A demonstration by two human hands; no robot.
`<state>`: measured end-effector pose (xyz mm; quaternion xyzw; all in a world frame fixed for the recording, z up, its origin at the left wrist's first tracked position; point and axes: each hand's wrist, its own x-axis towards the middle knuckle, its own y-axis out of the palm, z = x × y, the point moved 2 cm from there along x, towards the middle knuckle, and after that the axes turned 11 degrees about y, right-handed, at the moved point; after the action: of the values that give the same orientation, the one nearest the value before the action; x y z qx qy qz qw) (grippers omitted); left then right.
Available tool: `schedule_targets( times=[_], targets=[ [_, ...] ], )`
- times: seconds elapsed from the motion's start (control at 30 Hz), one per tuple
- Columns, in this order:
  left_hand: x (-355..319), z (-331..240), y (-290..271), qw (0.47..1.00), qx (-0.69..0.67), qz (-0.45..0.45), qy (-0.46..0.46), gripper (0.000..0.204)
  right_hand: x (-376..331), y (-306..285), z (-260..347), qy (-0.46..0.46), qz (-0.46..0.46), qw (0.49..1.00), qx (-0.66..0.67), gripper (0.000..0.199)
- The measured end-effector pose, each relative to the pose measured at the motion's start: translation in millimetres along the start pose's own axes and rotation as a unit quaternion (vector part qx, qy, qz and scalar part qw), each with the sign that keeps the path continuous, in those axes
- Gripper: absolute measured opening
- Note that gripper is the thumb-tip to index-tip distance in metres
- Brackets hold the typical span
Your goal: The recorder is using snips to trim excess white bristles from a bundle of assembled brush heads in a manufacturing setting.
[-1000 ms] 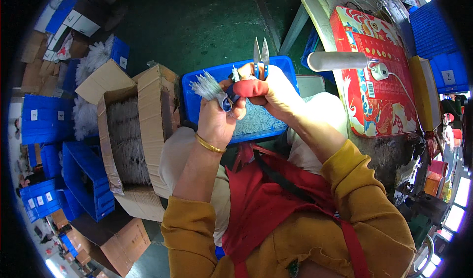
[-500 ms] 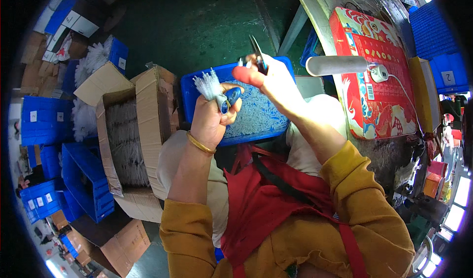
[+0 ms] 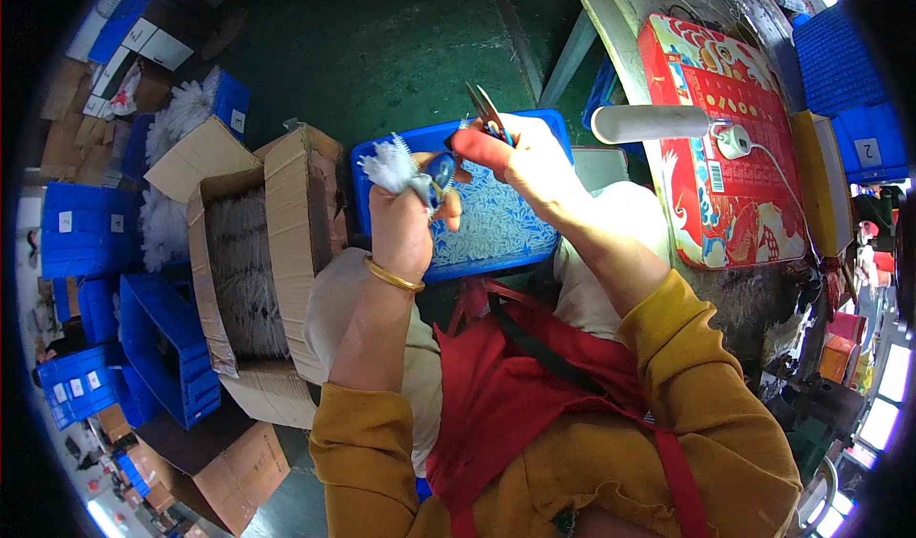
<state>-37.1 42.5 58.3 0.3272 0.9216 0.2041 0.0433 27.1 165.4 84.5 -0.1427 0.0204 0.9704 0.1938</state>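
Observation:
My left hand (image 3: pixel 401 228) is closed around a bundle of small white bristle brushes (image 3: pixel 389 164), their bristly ends fanning out above the fist. A round blue piece (image 3: pixel 439 171) sits at its fingers; I cannot make out what it is. Close by on the right, my right hand (image 3: pixel 534 166) grips a pair of scissors (image 3: pixel 489 109), whose blades point up and away, slightly apart. Something red covers the right thumb (image 3: pixel 480 149). Beneath both hands stands a blue bin (image 3: pixel 530 257) holding many small white pieces (image 3: pixel 496 218).
To the left, an open cardboard box (image 3: pixel 291 242) is packed with white brushes, with blue crates (image 3: pixel 91 233) beyond it. A worktable on the right carries a red patterned box (image 3: pixel 735 175) and a lamp (image 3: pixel 654 125) that reaches toward my right arm.
The brush bundle has tipped left, and the blue piece has turned and shifted slightly left in my left hand. The scissors have dropped a little and swung left, their blades now spread more.

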Motion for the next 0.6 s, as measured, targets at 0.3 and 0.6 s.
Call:
schedule_targets(
  times=[0.3,0.6],
  targets=[
    [-1.2,0.6,-2.1,0.998,0.009,0.015,-0.052,0.021,-8.4,11.2,-2.4,-0.224,-0.092,0.966,-0.087,0.011],
    [-7.7,-11.7,-3.5,0.989,-0.12,0.036,-0.083,0.021,-11.6,14.4,-1.9,-0.047,0.011,0.988,0.145,0.015]
  ],
)
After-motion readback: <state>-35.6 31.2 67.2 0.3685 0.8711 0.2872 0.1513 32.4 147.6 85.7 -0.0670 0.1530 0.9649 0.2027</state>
